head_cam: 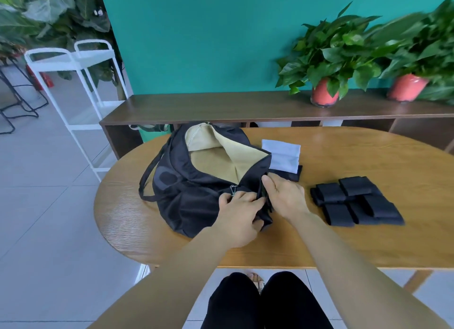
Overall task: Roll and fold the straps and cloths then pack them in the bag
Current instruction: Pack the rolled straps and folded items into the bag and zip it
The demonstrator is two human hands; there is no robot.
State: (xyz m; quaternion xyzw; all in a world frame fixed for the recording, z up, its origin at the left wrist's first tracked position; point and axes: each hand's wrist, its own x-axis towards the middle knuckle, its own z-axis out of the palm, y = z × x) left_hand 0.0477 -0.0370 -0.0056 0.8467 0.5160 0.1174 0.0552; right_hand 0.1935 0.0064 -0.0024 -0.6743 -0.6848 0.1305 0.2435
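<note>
On a rounded wooden table (344,242) in front of a seated person, one black bag (186,196) lies on its side, its top gaping open to show a tan lining. Both hands meet at the bag's near right corner, by the end of the zip. The left hand (239,206) has its fingers curled into the black fabric just beside the metal zip pull (233,188). The right hand (286,196) pinches the bag's edge, thumb and fingers closed on the cloth.

To the right of the bag, well clear of it, sits a cluster of folded black straps (356,201), at least five, packed touching one another. Behind the right hand, one folded white cloth (281,154) rests on one folded black cloth (293,173), beside the bag's open mouth.

Beyond the table stands a dark wooden sideboard (196,107) carrying two leafy plants in red pots (324,93), against a teal wall. A white trolley (73,66) stands to the left.
</note>
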